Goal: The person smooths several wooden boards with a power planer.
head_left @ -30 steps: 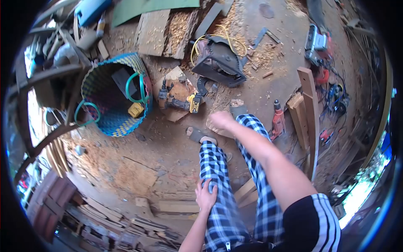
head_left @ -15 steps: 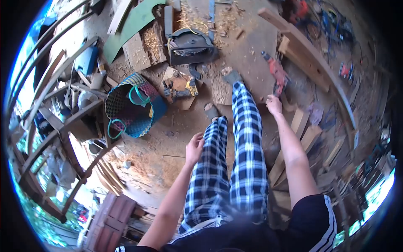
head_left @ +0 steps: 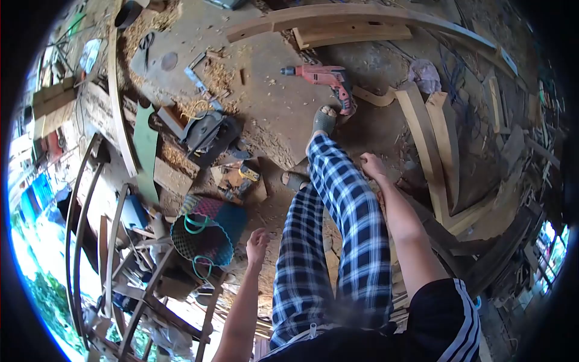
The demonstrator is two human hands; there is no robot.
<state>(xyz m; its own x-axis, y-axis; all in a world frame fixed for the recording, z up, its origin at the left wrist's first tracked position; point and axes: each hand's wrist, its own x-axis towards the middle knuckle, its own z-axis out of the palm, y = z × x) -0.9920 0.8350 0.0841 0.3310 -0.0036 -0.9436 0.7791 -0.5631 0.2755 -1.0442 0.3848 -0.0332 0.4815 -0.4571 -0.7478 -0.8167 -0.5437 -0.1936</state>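
Note:
My left hand (head_left: 257, 244) hangs beside my left leg with loosely bent fingers and nothing visible in it. Close to its left lies a woven basket (head_left: 232, 229) on its side, with green handles. My right hand (head_left: 373, 166) is by my right knee, its fingers loosely curled and nothing visible in them. Ahead of that hand, a red power drill (head_left: 322, 75) lies on the ground near my right foot. Neither hand touches a tool. A circular saw (head_left: 208, 134) rests farther forward on the left, and a yellow-and-black tool (head_left: 248, 171) sits on wood pieces.
A long curved timber (head_left: 362, 12) crosses the far side, with a shorter wooden beam (head_left: 356, 35) below it. Curved planks (head_left: 422, 145) lie to the right. A green board (head_left: 145, 151) and wooden frames (head_left: 148, 295) stand left. Sawdust and scraps litter the ground.
My view has turned to the right, so the drill now appears further left and the saw and basket lower. My right foot has stepped beside the drill. Both hands still hold nothing visible.

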